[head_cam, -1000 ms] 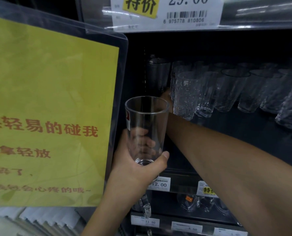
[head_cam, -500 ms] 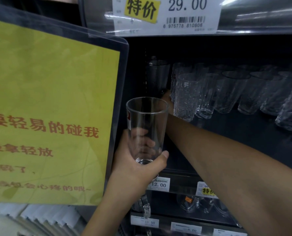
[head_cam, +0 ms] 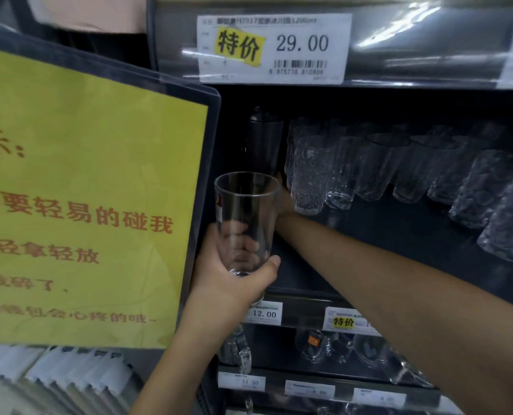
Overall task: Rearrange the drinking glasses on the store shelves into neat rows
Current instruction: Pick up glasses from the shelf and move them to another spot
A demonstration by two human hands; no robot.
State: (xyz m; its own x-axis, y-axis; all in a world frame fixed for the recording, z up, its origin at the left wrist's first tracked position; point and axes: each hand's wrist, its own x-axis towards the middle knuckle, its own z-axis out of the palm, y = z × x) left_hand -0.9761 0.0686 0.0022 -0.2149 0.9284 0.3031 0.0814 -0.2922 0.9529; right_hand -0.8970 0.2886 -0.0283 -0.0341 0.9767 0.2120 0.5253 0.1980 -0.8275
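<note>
While the middle shelf (head_cam: 384,235) is being put in order, a smooth clear tumbler (head_cam: 246,211) is held upright in front of the shelf edge by the left hand (head_cam: 234,283). Its fingers and thumb are wrapped round the lower half, a low grip that keeps the rim free and the glass clear of the stock, presumably until a place is made for it. The right hand (head_cam: 285,199) is reached across into the left end of the shelf, just beside the base of the nearest textured glass (head_cam: 309,175). Most of it is hidden behind the tumbler, so it cannot be told how far its fingers are closed or whether anything is gripped. The textured glasses (head_cam: 414,166) are seen standing in a loose row running to the right, and a taller dark glass (head_cam: 262,142) is set at the back left corner, where the tumbler would most likely belong. A yellow notice (head_cam: 84,205) in a plastic sleeve is hung at the left, a price label (head_cam: 274,46) is fixed above, and further glassware (head_cam: 315,345) is stored on the shelf below.
</note>
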